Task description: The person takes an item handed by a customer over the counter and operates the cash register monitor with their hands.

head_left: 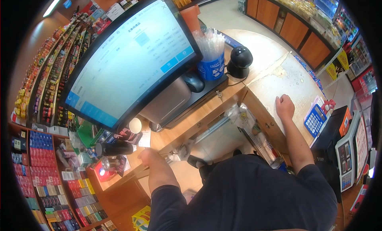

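My right hand (285, 107) rests on the worn white counter top (270, 87), its fingers curled in; whether anything is inside cannot be made out. Just right of it lie a blue calculator (315, 120) and a small red figurine (328, 106). My left hand (146, 156) is at the edge of the wooden desk, mostly hidden by my forearm, so its fingers do not show. Near it are a white paper slip (145, 139), a paper cup (135, 126) and a dark cylinder (114, 148) lying on its side.
A large lit monitor (131, 59) fills the upper left. Behind it stand a blue cup of straws (211, 67), a computer mouse (193, 83) and a black dome camera (240, 60). A scale (347, 155) is at the right; shelves of packs (43, 171) line the left.
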Demonstrator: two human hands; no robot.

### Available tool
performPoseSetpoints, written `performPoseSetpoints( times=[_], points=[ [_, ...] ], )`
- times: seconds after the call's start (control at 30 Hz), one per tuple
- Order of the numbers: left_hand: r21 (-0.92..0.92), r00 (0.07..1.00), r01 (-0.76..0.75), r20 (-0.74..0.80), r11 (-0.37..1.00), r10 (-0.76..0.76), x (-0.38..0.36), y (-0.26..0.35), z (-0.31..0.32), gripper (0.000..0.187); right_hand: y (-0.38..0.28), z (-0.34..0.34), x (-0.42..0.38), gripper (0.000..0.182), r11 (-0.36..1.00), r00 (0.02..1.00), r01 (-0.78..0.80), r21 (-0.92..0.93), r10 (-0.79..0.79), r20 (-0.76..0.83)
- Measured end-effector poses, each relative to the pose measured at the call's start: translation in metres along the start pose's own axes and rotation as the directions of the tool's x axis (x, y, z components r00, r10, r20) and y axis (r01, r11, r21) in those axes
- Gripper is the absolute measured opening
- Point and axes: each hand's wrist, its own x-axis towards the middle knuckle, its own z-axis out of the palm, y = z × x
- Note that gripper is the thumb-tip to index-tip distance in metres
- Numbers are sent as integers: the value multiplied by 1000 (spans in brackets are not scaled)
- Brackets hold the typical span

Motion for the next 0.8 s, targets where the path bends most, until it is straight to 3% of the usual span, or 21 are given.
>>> performPoseSetpoints(
  times=[0.17,0.27,0.33,0.4,0.63,0.77,0.8],
  points=[
    [-5,999,2,-40,1000,-3,-8,1,-2,63,-2,-2,0,31,1000,1000,-1,3,1,-5],
    [13,999,15,-39,1000,-15,24,-4,18,62,-1,-1,0,32,1000,1000,1,-3,-1,-4],
    [303,987,-154,11,940,159,113,-23,75,47,0,0,1,32,1000,1000,1,-10,-1,-1],
    [424,972,-231,52,876,230,138,-29,90,39,0,0,0,31,1000,1000,-2,-8,2,1],
    [295,988,-155,30,943,153,77,-18,51,41,0,0,1,32,1000,1000,3,-8,-3,1],
    [-51,999,31,-29,998,-32,5,-1,5,63,0,1,0,32,1000,1000,5,-7,-5,-2],
    [-55,999,33,-21,998,-34,3,0,4,64,1,1,1,32,1000,1000,5,-11,-5,-1]
  ],
)
